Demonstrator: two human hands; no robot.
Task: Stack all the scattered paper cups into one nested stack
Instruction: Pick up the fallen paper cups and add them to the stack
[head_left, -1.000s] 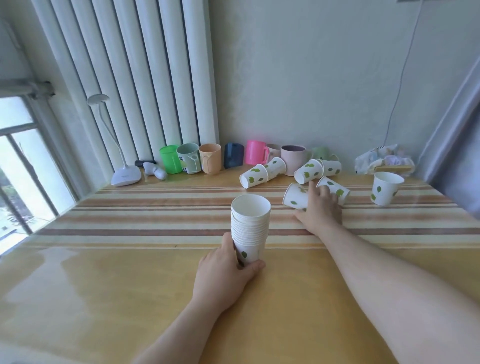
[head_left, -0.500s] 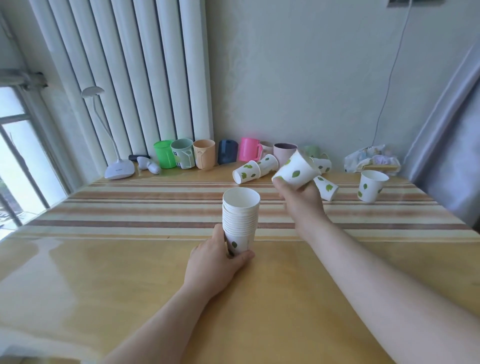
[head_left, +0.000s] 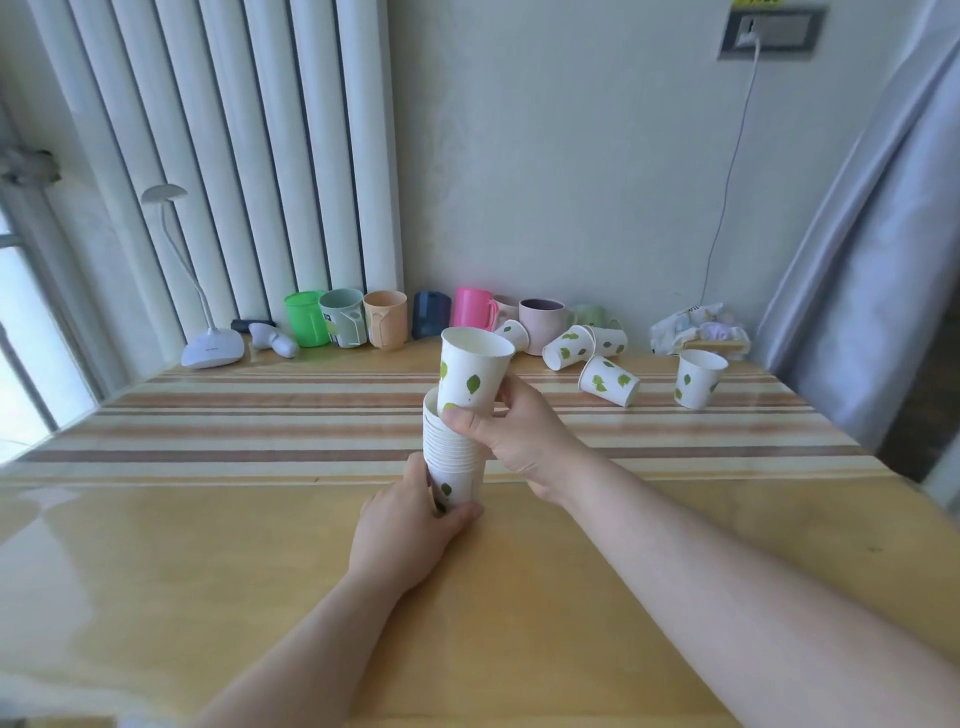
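A nested stack of white paper cups (head_left: 451, 457) with green leaf prints stands upright on the table, and my left hand (head_left: 410, 525) grips its base. My right hand (head_left: 511, 434) holds a single paper cup (head_left: 471, 375) upright, its bottom at the mouth of the stack. Loose cups remain at the back: one lying on its side (head_left: 608, 381), one upright at the right (head_left: 698, 378), and a few more lying near the mugs (head_left: 569, 347).
A row of coloured plastic mugs (head_left: 384, 318) lines the wall behind. A white desk lamp (head_left: 212, 349) stands at the back left, a pile of wrappers (head_left: 698, 328) at the back right. A curtain (head_left: 872, 234) hangs at the right.
My right hand picked up a cup from the back of the table and carried it over to the top of the stack. My left hand kept hold of the stack.
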